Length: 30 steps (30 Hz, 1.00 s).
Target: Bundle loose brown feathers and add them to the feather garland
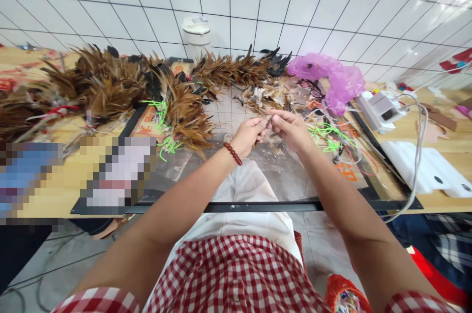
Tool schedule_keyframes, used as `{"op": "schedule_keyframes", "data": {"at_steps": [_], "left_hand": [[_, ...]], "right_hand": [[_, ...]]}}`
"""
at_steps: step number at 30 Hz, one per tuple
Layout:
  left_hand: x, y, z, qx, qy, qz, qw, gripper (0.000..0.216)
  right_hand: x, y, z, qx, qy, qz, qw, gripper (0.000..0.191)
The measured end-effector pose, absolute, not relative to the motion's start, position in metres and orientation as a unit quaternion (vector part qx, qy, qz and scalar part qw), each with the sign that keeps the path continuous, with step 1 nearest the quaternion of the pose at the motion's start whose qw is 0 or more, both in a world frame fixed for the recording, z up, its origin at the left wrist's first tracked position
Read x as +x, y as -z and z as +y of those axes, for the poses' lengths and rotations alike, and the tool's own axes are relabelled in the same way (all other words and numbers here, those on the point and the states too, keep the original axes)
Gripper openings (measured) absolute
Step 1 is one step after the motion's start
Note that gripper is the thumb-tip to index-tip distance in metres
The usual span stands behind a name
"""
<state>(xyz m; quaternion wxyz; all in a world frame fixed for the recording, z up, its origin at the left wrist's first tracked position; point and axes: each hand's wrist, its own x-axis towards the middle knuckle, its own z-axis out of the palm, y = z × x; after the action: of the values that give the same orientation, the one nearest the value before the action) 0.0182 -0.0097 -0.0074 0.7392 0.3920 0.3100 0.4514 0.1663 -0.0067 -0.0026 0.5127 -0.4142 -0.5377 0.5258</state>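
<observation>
Over the middle of the table, my left hand (249, 136) and my right hand (290, 130) meet at the fingertips. Both are closed in a pinch on small brown feathers (269, 121), mostly hidden by the fingers. Just beyond lies a pile of loose brown and white feathers (275, 93). Brown feather bundles (186, 119) with bright green ties (162, 111) lie left of my hands. A row of long brown feathers (230, 70) stretches along the back. More green strings (330, 135) sit to the right of my right hand.
A pink plastic bag (332, 79) and a white device (383, 109) with cables stand at the right, near a white plastic panel (424, 168). At the back is a white lidded container (197, 35). The black-edged glass top (258, 206) spans the front. An orange bag (341, 291) hangs below.
</observation>
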Motion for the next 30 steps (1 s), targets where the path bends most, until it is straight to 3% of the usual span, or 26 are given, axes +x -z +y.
{"op": "schedule_keyframes", "data": {"at_steps": [7,11,19,22,27,30], "left_hand": [[0.020,0.010,-0.009,0.443,-0.430,0.290,0.731,0.024],[0.019,0.009,-0.006,0.458,-0.464,0.273,0.707,0.029],[0.019,0.009,-0.006,0.477,-0.455,0.306,0.687,0.029],[0.018,0.006,-0.004,0.419,-0.498,0.337,0.680,0.023],[0.011,0.001,0.004,0.313,-0.581,0.378,0.650,0.022],[0.008,0.000,0.006,0.287,-0.593,0.405,0.634,0.022]], "right_hand": [[0.166,0.006,-0.006,-0.396,-0.507,-0.547,0.536,0.031],[0.168,0.004,-0.006,-0.412,-0.416,-0.576,0.570,0.030],[0.166,0.004,-0.008,-0.434,-0.258,-0.672,0.542,0.023],[0.175,-0.003,-0.009,-0.468,-0.173,-0.727,0.472,0.017],[0.201,-0.013,-0.008,-0.501,-0.148,-0.829,0.199,0.012],[0.209,-0.011,-0.006,-0.530,-0.090,-0.828,0.157,0.022]]}}
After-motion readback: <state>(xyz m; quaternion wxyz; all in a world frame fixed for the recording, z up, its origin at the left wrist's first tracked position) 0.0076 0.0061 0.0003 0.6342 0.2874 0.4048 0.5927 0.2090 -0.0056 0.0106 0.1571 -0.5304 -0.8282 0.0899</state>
